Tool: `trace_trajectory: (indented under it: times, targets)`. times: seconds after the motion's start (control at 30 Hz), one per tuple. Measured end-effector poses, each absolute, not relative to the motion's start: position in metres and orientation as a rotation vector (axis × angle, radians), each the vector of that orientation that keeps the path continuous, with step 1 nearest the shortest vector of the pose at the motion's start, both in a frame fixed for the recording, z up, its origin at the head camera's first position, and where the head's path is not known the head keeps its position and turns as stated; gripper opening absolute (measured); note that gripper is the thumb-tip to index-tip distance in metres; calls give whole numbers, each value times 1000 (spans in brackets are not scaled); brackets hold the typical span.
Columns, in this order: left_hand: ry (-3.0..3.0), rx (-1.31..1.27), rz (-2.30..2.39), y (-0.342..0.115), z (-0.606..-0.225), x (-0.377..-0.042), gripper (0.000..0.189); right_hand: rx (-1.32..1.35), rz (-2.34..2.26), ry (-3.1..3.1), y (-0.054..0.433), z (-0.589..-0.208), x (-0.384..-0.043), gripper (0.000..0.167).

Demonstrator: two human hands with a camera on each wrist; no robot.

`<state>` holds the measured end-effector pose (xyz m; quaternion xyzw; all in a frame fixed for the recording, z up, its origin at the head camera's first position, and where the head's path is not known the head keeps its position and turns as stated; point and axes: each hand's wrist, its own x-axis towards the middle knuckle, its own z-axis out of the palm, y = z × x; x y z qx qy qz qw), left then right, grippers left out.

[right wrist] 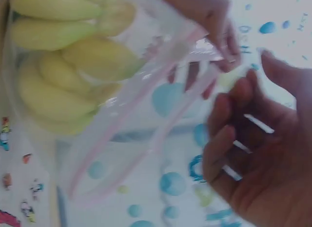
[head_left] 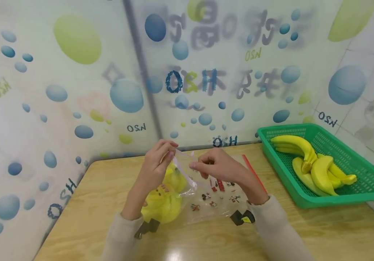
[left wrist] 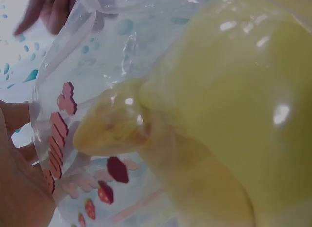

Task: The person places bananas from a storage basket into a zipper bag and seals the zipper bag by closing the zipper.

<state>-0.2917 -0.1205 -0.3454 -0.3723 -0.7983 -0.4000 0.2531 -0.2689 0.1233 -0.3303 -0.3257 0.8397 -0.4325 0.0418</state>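
Note:
In the head view my left hand pinches the upper edge of a clear zip bag, whose mouth gapes in the right wrist view. Yellow bananas fill the bag's lower part, and the left wrist view shows a banana tip close behind the plastic. Small red and pink prints mark the film. My right hand hovers to the right of the mouth with fingers loosely bent and nothing in them; the right wrist view shows it apart from the bag.
A flat clear bag with small printed figures and a red strip lies on the wooden table. To the right stands a green basket with more bananas. A patterned curtain rises behind the table.

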Motion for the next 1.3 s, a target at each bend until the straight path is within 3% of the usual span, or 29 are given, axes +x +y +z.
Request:
trace_trajectory:
  times: [0.23,0.6,0.9,1.13,1.3]
  targets:
    - [-2119,-934,-1099,-123,-345,-293,18,-790,-949,2451,109,-330,-254,42]
    - [-1936,-810,-1176,-142,-335,-295,19,-711,-1358,2598,83,-338,-259,31]
    - [-1848,-784,-1054,-144,-316,-281,19,-760,-1523,2797,100,-304,-269,24]
    - [-1693,-856,-811,-136,-302,-262,35,-794,-1619,2826,117,-284,-275,20]
    - [-1739,-937,-792,-120,-304,-250,24,-718,-1768,2829,133,-293,-273,19]
